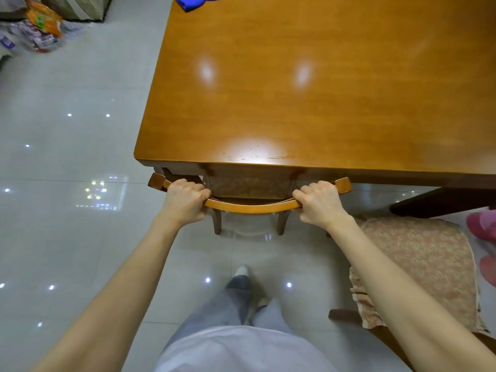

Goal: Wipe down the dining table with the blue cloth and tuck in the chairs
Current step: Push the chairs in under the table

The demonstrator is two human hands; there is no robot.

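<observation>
I have both hands on the chair (251,208). The left hand (185,200) is curled round the left end of its curved top rail and the right hand (319,202) round the right end, knuckles up, arms stretched forward. The chair faces the counter (295,103), its seat mostly hidden under the top. Its rail sits just beside the near edge, with its long axis running left to right along that edge and bowing toward me.

The counter is glossy orange-brown wood with lamp glare and a few scuffs by the near edge. The blue cloth (196,1) lies bunched at the counter's far left edge, well apart from the hands.

The pale, shiny tile floor (67,143) is open on my left. On my right a second chair (418,264) with a flowered cushion stands out from the counter, near my right arm, with pink slippers (483,226) beyond it. Snack packets (40,20) lie on the floor at far left.
</observation>
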